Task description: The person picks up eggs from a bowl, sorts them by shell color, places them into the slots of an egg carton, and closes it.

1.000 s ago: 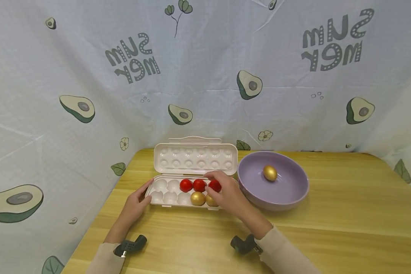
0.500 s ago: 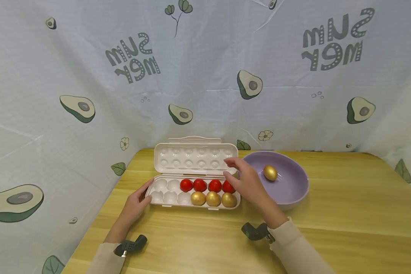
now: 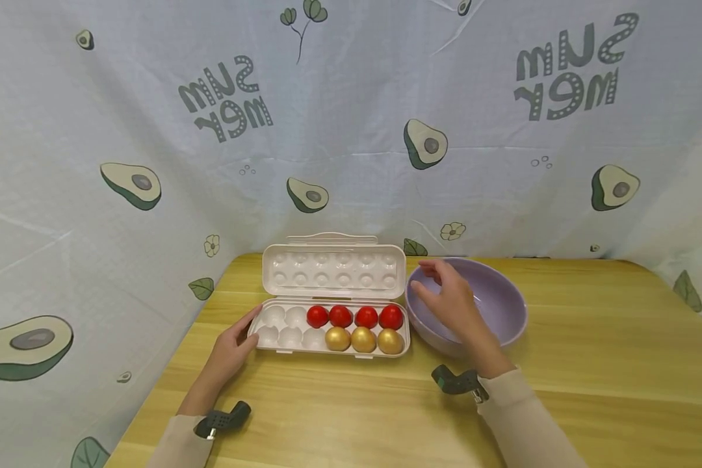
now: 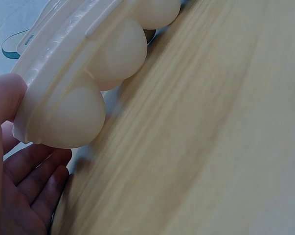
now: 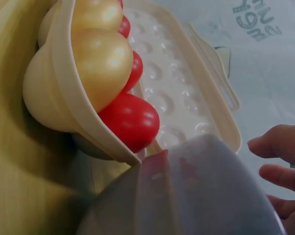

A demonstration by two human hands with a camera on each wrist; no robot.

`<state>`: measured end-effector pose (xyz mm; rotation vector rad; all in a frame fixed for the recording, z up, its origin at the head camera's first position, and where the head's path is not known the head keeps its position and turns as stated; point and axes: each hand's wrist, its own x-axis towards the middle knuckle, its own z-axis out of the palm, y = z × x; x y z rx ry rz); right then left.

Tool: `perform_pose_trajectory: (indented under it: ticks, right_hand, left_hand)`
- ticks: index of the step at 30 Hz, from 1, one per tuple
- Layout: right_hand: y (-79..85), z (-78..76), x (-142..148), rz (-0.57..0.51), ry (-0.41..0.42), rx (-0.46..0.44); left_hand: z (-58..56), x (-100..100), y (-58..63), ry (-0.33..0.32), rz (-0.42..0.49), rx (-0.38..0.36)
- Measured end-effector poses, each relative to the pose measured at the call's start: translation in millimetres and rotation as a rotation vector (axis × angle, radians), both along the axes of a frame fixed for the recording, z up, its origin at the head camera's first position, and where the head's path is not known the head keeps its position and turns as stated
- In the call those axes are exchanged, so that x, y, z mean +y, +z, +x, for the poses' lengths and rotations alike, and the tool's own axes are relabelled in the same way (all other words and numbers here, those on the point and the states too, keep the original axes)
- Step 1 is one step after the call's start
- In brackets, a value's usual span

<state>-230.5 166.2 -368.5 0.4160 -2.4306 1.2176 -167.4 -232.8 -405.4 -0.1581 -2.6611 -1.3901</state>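
A cream egg carton [image 3: 344, 356] lies open on the table, its lid [image 3: 333, 266] tipped back behind it. Four-wide rows fill its right part: red eggs [image 3: 366, 316] at the back and gold eggs [image 3: 363, 340] in front, with bare cups at the left. My left hand [image 3: 232, 346] grips the carton's left end, thumb and a finger about its rim [image 4: 27, 134]. Over the left side of the purple bowl [image 3: 503, 292] hovers my right hand [image 3: 450, 299], fingers loosely bent, holding nothing. The gold egg inside the bowl is hidden behind this hand.
The wooden table [image 3: 597, 325] stretches right of the bowl and in front of the carton. A white cloth [image 3: 351, 130] printed with avocados hangs close behind the table and along its left side. Dark cameras sit on both wrists, such as the right wrist camera [image 3: 456, 382].
My right hand has moved right from the carton to over the bowl, uncovering the red and gold eggs at the carton's right end. My left hand has stayed in place.
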Motion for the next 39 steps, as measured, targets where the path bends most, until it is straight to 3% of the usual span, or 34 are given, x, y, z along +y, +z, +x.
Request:
perform_pose_trajectory:
  ticks: [11,22,39]
  right_hand:
    - [2.9,-2.7,27,0.068,-0.122,-0.209]
    - [3.4,-1.1,42,0.162,-0.184,-0.334]
    - [1.5,0.2,43,0.198,-0.125,-0.46]
  left_hand:
    - [0.2,0,0.4,-0.005,0.014,-0.006]
    - [-0.2,-1,-0.8,-0.019,0.02,0.006]
    - [-0.9,0,-0.7,-0.003,0.004,-0.016]
